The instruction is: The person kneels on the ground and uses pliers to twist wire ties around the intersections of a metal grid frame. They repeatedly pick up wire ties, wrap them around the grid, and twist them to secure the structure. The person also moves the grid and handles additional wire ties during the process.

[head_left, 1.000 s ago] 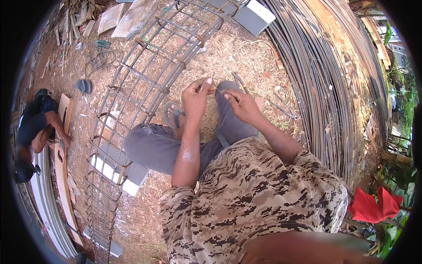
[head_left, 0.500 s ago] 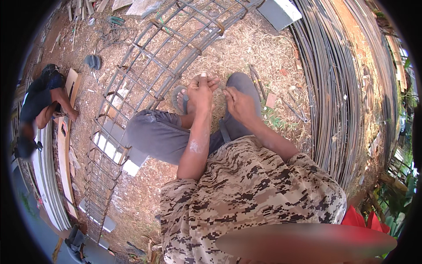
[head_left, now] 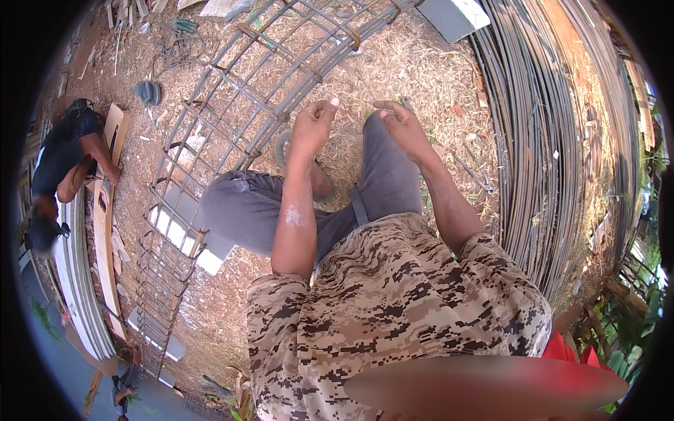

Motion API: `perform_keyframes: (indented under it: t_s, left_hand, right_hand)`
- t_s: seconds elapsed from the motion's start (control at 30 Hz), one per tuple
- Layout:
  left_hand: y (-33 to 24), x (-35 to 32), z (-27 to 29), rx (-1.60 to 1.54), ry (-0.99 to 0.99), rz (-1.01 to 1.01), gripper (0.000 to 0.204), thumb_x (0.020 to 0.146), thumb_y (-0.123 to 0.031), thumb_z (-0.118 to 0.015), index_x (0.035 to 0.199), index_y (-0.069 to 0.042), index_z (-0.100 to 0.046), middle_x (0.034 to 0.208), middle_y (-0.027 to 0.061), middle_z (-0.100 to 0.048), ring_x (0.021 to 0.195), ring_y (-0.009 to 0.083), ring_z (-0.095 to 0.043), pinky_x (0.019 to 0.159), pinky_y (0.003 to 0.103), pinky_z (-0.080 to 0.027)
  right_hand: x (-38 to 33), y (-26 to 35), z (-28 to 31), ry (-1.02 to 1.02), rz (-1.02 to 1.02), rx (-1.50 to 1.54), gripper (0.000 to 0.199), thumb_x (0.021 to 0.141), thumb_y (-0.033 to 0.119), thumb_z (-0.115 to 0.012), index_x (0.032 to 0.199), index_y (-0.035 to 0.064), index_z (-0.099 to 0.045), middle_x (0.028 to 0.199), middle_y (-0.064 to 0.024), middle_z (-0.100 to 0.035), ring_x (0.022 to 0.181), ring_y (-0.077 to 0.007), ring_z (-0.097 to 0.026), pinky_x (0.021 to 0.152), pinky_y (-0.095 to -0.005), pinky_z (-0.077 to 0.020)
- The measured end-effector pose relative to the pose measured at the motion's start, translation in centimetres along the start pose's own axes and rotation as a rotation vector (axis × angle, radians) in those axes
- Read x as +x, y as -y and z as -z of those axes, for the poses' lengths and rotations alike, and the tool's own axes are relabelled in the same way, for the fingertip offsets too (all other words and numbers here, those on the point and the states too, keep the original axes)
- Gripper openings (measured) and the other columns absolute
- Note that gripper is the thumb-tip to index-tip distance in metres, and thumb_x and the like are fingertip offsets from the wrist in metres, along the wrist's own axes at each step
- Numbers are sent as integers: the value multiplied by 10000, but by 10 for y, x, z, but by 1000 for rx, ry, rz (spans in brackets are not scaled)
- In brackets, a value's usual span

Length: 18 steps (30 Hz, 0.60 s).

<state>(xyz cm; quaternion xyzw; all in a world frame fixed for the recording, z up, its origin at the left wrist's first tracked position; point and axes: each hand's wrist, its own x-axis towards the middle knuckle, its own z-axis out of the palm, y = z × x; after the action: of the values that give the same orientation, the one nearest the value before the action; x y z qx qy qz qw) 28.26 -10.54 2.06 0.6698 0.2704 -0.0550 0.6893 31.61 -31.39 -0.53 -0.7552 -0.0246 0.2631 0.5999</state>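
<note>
My left hand (head_left: 312,130) is raised beside the rebar cage (head_left: 253,98), fingers curled in and thumb pressed along them, pointing forward. Across a gap to its right, my right hand (head_left: 404,128) hovers over my right knee, thumb and forefinger brought together. Whatever either hand pinches, if anything, is too small to make out. The cage, made of steel bars tied with square stirrups, curves from the far middle down along my left side. Neither hand touches it.
A bundle of long steel bars (head_left: 530,140) lies to my right. Long-handled tool (head_left: 477,170) rests on the straw-strewn ground before it. Grey-white blocks (head_left: 455,19) sit at the far end and under the cage. At far left, a co-worker (head_left: 67,158) bends over wooden planks (head_left: 104,238).
My hands have drawn apart and moved forward, the left slightly leftward and the right to the right. My left fingers have curled in more. The co-worker has barely shifted.
</note>
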Motion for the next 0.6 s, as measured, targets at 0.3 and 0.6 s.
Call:
perform_keyframes:
  t_s: [0.3, 0.6]
  left_hand:
    - [-62, 60, 20, 536, -175, -164, 408, 977, -219, -577, 1270, 63, -547, 662, 89, -662, 471, 119, -579, 454, 267, -439]
    - [-64, 83, 38, 611, -161, -161, 354, 944, -337, -631, 1080, -21, -713, 601, 54, -604, 499, 131, -593, 520, 292, -457]
  right_hand:
    - [114, -36, -77, 64, 182, 166, 337, 973, 191, -572, 1289, 96, -639, 1265, -115, -653, 1123, -186, -606, 968, -288, -454]
    - [132, -20, -82, 203, 94, 321, 326, 990, 189, -577, 1262, 16, -622, 1074, -78, -665, 908, -113, -580, 782, -262, -472]
